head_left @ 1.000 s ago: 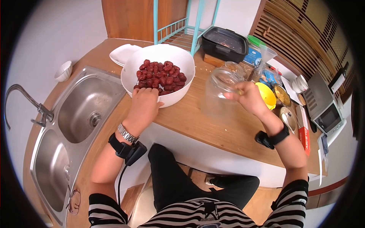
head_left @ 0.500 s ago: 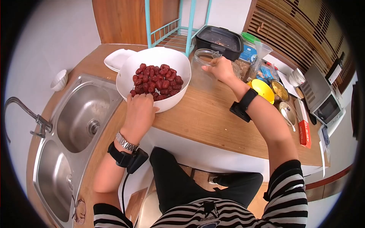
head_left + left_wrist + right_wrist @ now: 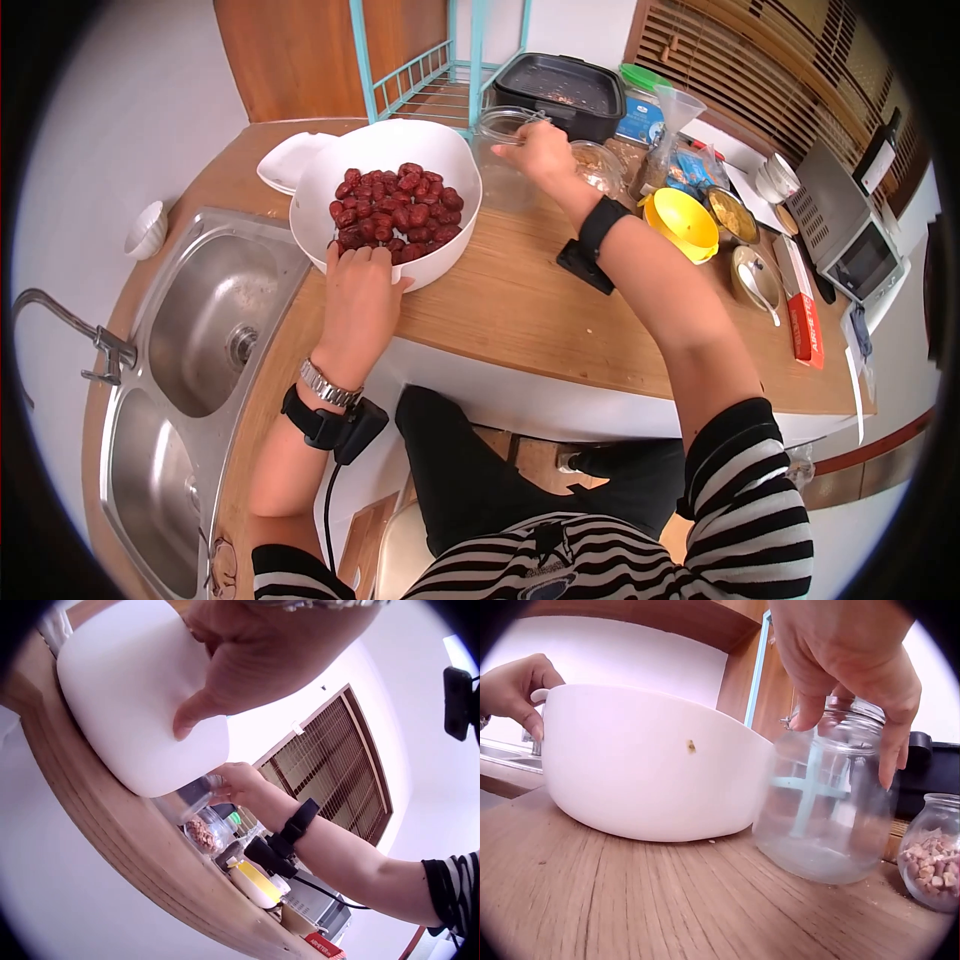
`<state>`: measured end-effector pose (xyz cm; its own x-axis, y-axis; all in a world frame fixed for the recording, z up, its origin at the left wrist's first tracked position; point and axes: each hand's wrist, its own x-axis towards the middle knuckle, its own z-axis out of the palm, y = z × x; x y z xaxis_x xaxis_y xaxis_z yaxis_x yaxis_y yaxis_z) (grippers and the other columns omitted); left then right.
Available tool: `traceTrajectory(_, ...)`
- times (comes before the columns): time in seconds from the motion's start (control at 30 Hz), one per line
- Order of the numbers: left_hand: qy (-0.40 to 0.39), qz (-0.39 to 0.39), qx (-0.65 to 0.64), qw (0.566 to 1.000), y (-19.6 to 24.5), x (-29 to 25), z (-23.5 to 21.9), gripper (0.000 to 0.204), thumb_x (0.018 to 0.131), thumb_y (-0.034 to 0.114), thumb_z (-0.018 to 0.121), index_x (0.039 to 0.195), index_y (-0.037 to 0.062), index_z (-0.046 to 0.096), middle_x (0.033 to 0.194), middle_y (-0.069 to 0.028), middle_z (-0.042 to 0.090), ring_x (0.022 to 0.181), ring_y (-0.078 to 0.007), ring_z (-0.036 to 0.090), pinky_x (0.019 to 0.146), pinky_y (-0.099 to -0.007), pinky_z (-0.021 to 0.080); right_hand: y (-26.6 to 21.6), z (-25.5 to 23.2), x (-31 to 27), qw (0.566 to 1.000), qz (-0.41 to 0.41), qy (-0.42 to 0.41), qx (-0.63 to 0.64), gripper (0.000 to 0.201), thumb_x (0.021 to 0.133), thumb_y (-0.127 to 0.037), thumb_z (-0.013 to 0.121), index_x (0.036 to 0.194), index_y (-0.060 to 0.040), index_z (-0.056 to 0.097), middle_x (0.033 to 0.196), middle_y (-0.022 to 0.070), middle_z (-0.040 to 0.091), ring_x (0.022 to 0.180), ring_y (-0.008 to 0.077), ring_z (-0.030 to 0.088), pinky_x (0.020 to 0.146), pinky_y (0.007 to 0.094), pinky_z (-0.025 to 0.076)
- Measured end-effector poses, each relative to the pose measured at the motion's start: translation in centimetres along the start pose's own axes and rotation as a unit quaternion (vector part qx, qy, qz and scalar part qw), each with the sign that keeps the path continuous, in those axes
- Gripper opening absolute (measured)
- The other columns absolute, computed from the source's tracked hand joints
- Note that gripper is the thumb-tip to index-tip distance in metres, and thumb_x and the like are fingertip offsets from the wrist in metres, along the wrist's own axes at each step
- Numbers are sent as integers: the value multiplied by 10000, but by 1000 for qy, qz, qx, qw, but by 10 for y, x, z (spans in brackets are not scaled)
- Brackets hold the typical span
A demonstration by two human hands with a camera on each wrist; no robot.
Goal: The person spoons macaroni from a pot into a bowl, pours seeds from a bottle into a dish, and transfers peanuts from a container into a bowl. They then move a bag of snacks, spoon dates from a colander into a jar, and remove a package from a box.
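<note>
A big white bowl holding a heap of dried red dates stands on the counter. My left hand grips its near rim, thumb pressed on the outer wall and fingers over the edge. To the bowl's right, a clear glass jar with nothing visible in it is held from above by my right hand, fingers around its neck. The jar's base is at the counter, close beside the bowl's wall. A metal clasp shows at the jar's neck in the right wrist view.
Right of the clear jar sits a smaller jar of chopped nuts. Behind are a black lidded pan and a turquoise rack. A yellow bowl and a microwave stand farther right. The double sink lies left.
My right hand has carried the glass jar left and back, from the counter's middle to beside the white bowl. The left hand has kept its grip on the bowl's rim.
</note>
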<state>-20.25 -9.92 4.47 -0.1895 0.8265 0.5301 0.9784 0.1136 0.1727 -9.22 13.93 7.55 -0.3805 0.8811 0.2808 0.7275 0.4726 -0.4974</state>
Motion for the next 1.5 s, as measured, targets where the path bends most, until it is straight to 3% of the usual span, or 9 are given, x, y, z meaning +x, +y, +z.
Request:
traceTrajectory(0.13, 35, 15, -20, 999, 0, 2, 3, 180, 663, 97, 612, 671, -1, 461, 684, -155, 502, 720, -325, 478, 828, -450, 321, -8, 9, -2, 999, 36, 18, -13, 459, 650, -363, 656, 934, -15, 565, 1016, 242, 462, 933, 352, 496, 733, 388, 456)
traceTrajectory(0.33, 56, 47, -20, 997, -1, 2, 4, 177, 638, 69, 616, 650, 12, 449, 664, -135, 473, 705, -305, 456, 735, -399, 327, 5, 6, 10, 998, -49, -1, -31, 530, 661, -374, 633, 982, 32, 519, 1029, 294, 442, 1006, 395, 410, 798, 427, 403)
traceTrajectory(0.43, 63, 38, -28, 997, 3, 2, 4, 173, 650, 71, 611, 662, 16, 447, 666, -132, 471, 701, -313, 456, 783, -436, 321, 4, -27, -9, 993, -114, 26, -35, 534, 649, -394, 630, 913, 61, 537, 959, 273, 506, 987, 378, 434, 772, 401, 413)
traceTrajectory(0.5, 76, 21, -32, 996, 1, 2, 7, 179, 665, 90, 613, 677, 16, 451, 668, -129, 471, 701, -320, 459, 846, -488, 295, -7, -72, -40, 986, -119, -111, -32, 550, 659, -376, 625, 1032, 11, 505, 949, 196, 552, 920, 290, 520, 795, 337, 406)
traceTrajectory(0.67, 76, 22, -14, 997, 1, 2, 14, 185, 682, 102, 612, 699, 2, 457, 681, -129, 471, 700, -317, 461, 888, -501, 270, 35, -133, -94, 969, -190, -154, -13, 424, 694, -366, 610, 911, -4, 570, 896, 131, 583, 856, 231, 550, 738, 313, 422)
traceTrajectory(0.9, 136, 53, 18, 989, -8, 2, 28, 192, 689, 121, 617, 759, 6, 479, 717, -126, 475, 748, -295, 473, 912, -497, 257, 132, -175, -182, 991, -20, -77, 105, 254, 731, -230, 616, 832, 2, 587, 696, 62, 598, 652, 95, 536, 605, 242, 431)
traceTrajectory(1.23, 159, 30, 7, 987, 36, 12, 19, 265, 678, 151, 638, 838, 1, 488, 826, -141, 483, 830, -313, 453, 919, -469, 245, 234, -122, -259, 952, 110, -13, 287, 192, 736, -182, 614, 764, 7, 605, 646, 54, 592, 576, 84, 521, 529, 229, 418)
traceTrajectory(1.37, 86, 124, -106, 983, 99, 31, 19, 269, 674, 167, 644, 829, -4, 505, 849, -138, 504, 870, -309, 468, 769, -368, 365, 225, -108, -271, 952, 135, 100, 258, 165, 737, -158, 612, 722, 5, 595, 548, 30, 534, 477, 56, 432, 441, 207, 359)
traceTrajectory(1.5, -68, 105, -340, 932, 162, 59, 57, 187, 725, 178, 613, 722, 2, 551, 601, -64, 521, 556, -188, 518, 538, -270, 409, 221, -107, -275, 957, 111, 140, 228, 168, 727, -146, 620, 695, 16, 586, 536, 56, 524, 462, 75, 436, 436, 216, 362)
